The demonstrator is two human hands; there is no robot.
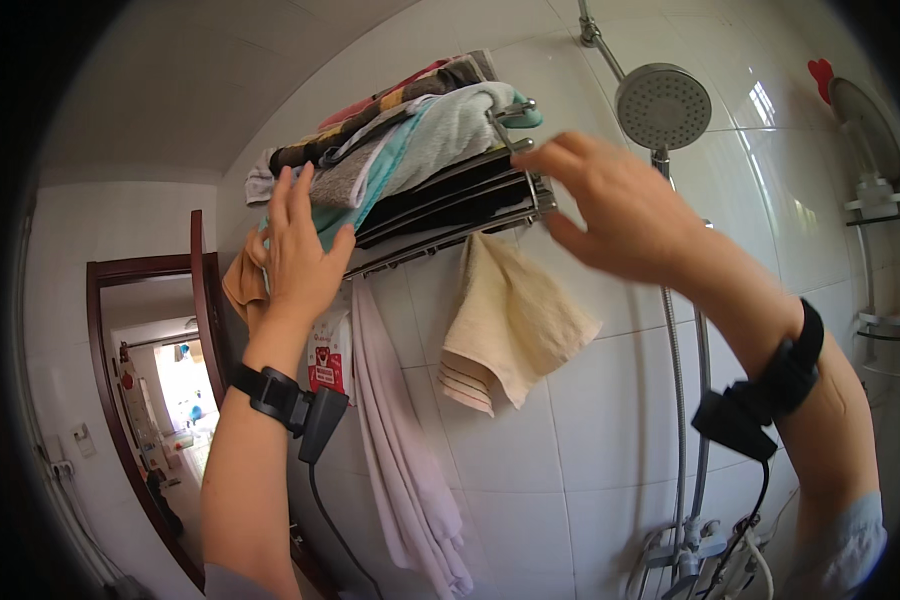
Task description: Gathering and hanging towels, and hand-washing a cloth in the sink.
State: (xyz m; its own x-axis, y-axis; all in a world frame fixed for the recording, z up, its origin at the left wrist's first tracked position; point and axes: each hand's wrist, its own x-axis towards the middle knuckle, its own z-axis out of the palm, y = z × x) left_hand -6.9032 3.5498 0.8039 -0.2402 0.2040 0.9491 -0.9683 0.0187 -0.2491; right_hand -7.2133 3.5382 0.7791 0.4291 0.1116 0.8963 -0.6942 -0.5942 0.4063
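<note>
A chrome towel rack (450, 241) on the tiled wall carries a pile of folded towels (450, 124), with black cloth (450, 199) between its bars. My left hand (298, 251) is raised with fingers spread at the pile's left end, against a teal-edged grey towel; whether it grips any cloth cannot be told. My right hand (615, 202), slightly blurred, is at the rack's right end, thumb and forefinger apart around the end frame; contact is unclear. Below the rack hang a cream towel (514, 322) and a long pale pink towel (405, 450). A brown cloth (245, 289) hangs behind my left hand.
A shower head (663, 106) and its metal hose (673, 375) are right of the rack, above a mixer tap (686, 551). Corner shelves (889, 206) stand far right. At left is an open doorway (94, 337). A red and white packet (326, 352) hangs beside the pink towel.
</note>
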